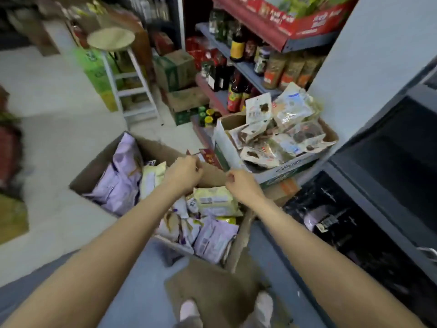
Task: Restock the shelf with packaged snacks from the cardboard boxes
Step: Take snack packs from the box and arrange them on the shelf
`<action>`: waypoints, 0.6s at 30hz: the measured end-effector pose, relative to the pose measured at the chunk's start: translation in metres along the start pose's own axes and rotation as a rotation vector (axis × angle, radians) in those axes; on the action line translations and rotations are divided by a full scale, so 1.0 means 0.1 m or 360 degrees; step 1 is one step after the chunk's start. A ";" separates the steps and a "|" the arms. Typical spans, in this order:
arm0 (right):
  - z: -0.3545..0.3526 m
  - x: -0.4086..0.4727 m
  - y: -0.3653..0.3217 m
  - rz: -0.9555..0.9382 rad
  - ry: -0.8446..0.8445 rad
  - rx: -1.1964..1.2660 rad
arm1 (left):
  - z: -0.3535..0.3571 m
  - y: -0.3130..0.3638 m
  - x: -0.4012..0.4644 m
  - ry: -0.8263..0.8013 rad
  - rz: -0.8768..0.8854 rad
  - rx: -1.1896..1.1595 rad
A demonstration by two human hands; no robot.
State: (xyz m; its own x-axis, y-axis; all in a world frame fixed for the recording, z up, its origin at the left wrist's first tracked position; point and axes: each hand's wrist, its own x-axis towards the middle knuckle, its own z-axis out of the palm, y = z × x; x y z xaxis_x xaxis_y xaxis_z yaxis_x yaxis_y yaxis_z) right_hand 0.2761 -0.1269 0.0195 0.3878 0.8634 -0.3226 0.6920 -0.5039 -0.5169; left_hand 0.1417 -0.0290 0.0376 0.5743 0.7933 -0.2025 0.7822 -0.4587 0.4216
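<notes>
Down low, both bare arms reach forward over an open box (151, 147) on the floor, which is crammed with snack packs. Left hand (183, 172) is curled into a loose fist above the far wall of that box, fingers bent in and pinching what looks like a thin strip or edge near a small red item (208, 157); blur keeps me from telling what it actually grips. Right hand (243, 185) is curled the same way just beside it, the two apart by a small gap, and whether it holds anything cannot be told. Below and left of the left hand lie purple packs (120, 183), one standing tall against the box wall. Directly under and between the wrists sits a pale yellow pack (216, 200), with more purple and white packs (212, 237) heaped nearer the body. Beyond the right hand, up and to its right, a second box (290, 166) is piled with clear pouches (290, 114) showing dark contents. Farther past both hands, shelves (246, 67) carry dark bottles (237, 46) and orange-labelled bags (290, 72). Far off to the left hand's upper left stands a stool (111, 39). To the right arm's outer side is a dark bin (390, 185). Two shoes (189, 311) show below, standing by a box flap (212, 287).
</notes>
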 end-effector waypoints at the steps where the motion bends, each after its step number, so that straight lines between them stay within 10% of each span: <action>1: 0.21 0.10 0.00 0.0052 -0.0078 -0.0019 | 0.10 -0.22 0.02 -0.0056 -0.0044 0.0025; 18: 1.62 1.18 0.46 0.0023 -0.0285 -0.1254 | 1.31 -1.38 0.87 -0.0331 0.0249 0.1147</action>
State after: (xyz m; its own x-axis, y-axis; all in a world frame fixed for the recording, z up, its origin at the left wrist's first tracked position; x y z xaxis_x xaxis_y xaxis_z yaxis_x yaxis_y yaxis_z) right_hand 0.2551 -0.0524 -0.1706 0.3431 0.8065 -0.4815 0.9393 -0.2934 0.1780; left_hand 0.1159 0.0512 -0.1535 0.6692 0.6384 -0.3803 0.6112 -0.7639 -0.2069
